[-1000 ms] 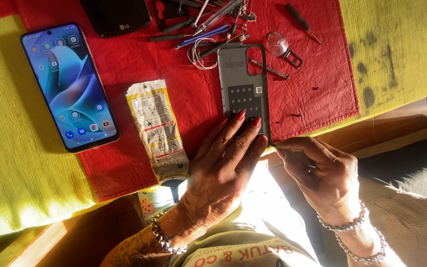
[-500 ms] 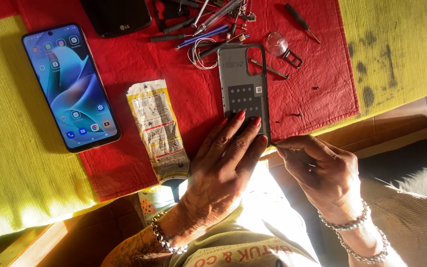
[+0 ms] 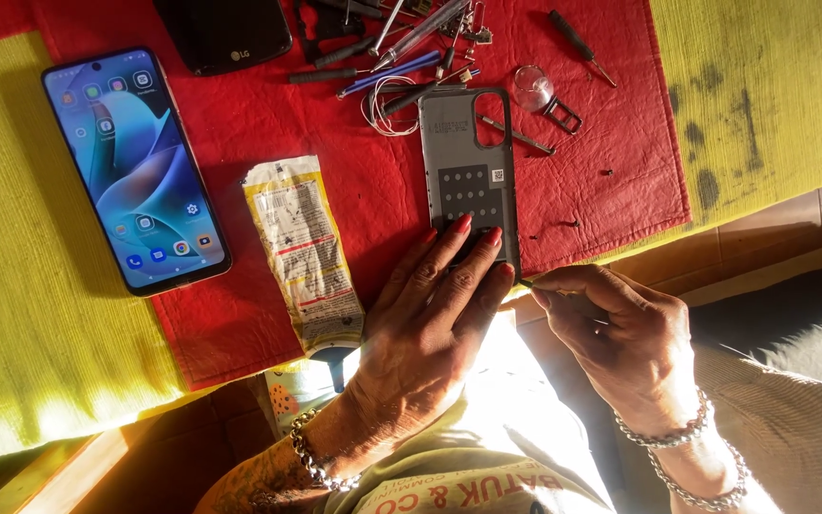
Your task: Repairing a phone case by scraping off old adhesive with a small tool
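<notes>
Grey phone back cover [image 3: 468, 171] is seen in the head view lying flat, inner side up, on the red cloth [image 3: 601, 219] spread over the yellow-covered worktop [image 3: 773, 95]. Its lower end is pressed down by the fingers of the left hand [image 3: 430, 314], which are laid flat and together on it; nothing is clamped in that grip. At the cover's lower right corner, a thin tool tip [image 3: 526, 283] is pinched between thumb and fingers of the right hand [image 3: 620, 333], whose grip is closed on the tool; the tip is held just beside the cover's edge, and contact cannot be told. To the left of the cover a yellow-and-white sachet [image 3: 302, 252] is laid, and farther left a lit smartphone [image 3: 135, 171]. Above the cover, screwdrivers and tweezers [image 3: 401, 38], a clear suction cup [image 3: 533, 88] and a dark phone [image 3: 225, 33] are scattered.
</notes>
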